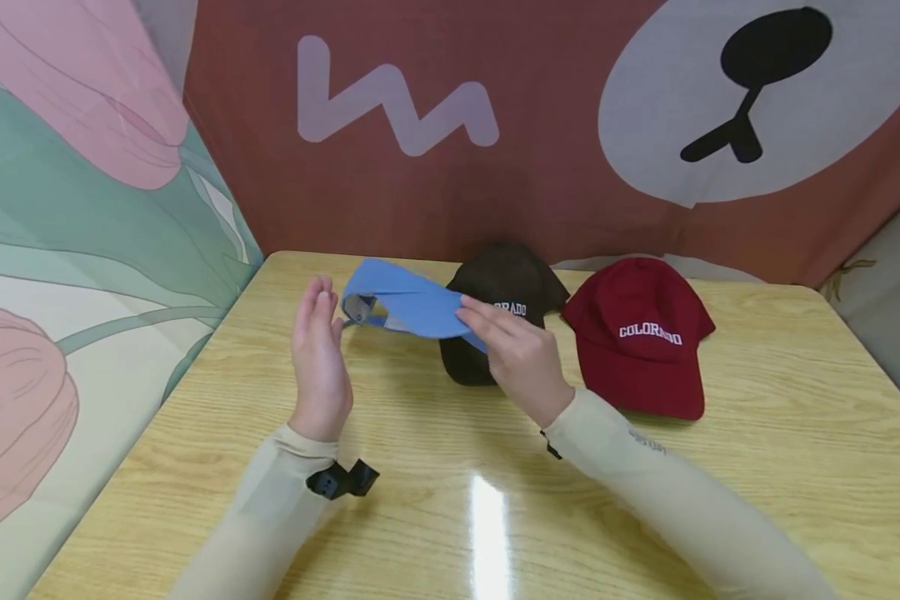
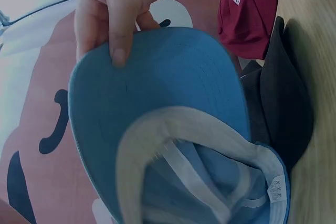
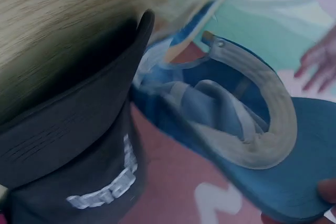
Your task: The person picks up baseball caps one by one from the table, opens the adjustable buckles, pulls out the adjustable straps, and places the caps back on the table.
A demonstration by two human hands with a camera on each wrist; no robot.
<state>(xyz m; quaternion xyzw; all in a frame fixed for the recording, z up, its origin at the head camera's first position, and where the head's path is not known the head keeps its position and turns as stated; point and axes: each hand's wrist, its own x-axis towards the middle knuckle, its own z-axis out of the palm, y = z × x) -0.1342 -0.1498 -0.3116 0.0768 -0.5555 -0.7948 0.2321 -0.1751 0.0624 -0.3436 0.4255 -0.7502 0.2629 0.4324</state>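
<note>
A blue baseball cap (image 1: 420, 300) is held by its brim in my right hand (image 1: 521, 358), above the table. The left wrist view shows that hand's thumb on the underside of the brim, with the cap's pale sweatband (image 2: 173, 124) and hollow inside facing the camera. At the cap's back end, my left hand (image 1: 322, 367) is raised with its fingers straight, apart from the cap. Behind the blue cap, a black cap (image 1: 506, 267) with white lettering is partly hidden by it and by my right hand. To the right, a dark red cap (image 1: 637, 358) reads COLORADO.
The caps are toward the back of a light wood table (image 1: 405, 450). A brown cloth (image 1: 420, 200) with a cartoon face hangs behind it, and a flower-patterned cloth (image 1: 105, 250) hangs along the left side. Both wrists wear small black cameras.
</note>
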